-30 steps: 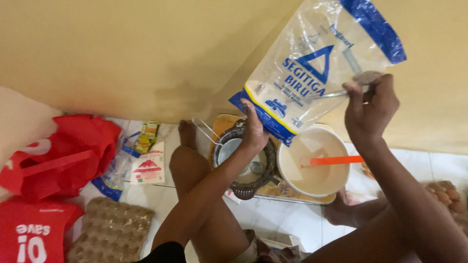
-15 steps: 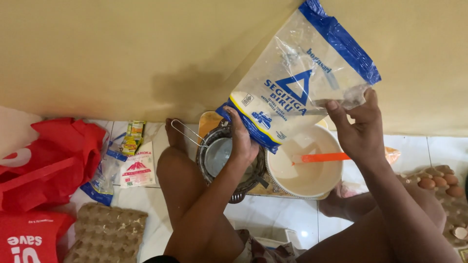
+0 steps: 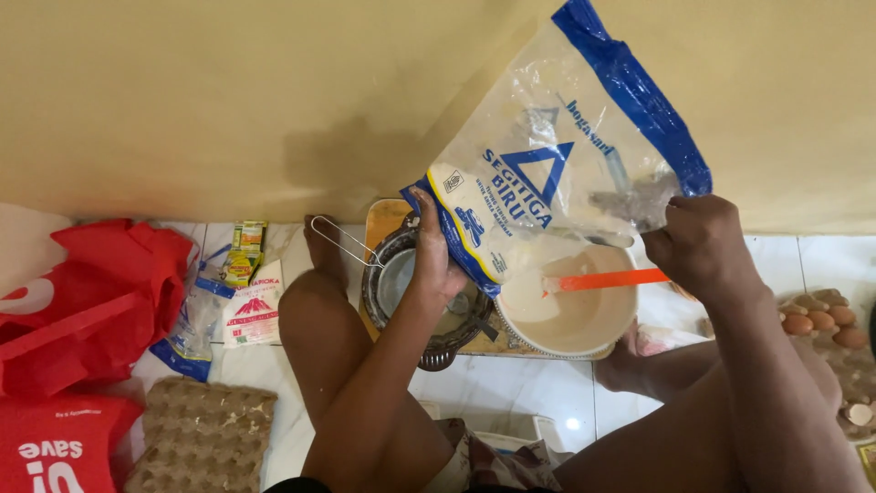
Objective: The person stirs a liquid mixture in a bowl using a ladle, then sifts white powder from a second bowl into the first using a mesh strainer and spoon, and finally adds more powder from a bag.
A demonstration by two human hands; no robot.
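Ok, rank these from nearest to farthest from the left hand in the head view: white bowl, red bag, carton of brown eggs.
From the left hand:
1. White bowl, just to its right, under the flour bag.
2. Red bag, far left on the floor.
3. Carton of brown eggs, at the far right edge.

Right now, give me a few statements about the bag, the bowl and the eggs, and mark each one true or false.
1. Both hands hold the bag. True: the left hand grips its lower end, the right hand its upper corner.
2. The bag is held over the white bowl. True.
3. The spatula in the bowl is green. False: it is orange.
4. The eggs lie to the left, beside the red bags. False: they are at the right edge, in a tray.
5. The carton tray at lower left is full of eggs. False: it holds none.
6. A metal sieve sits left of the bowl. True.
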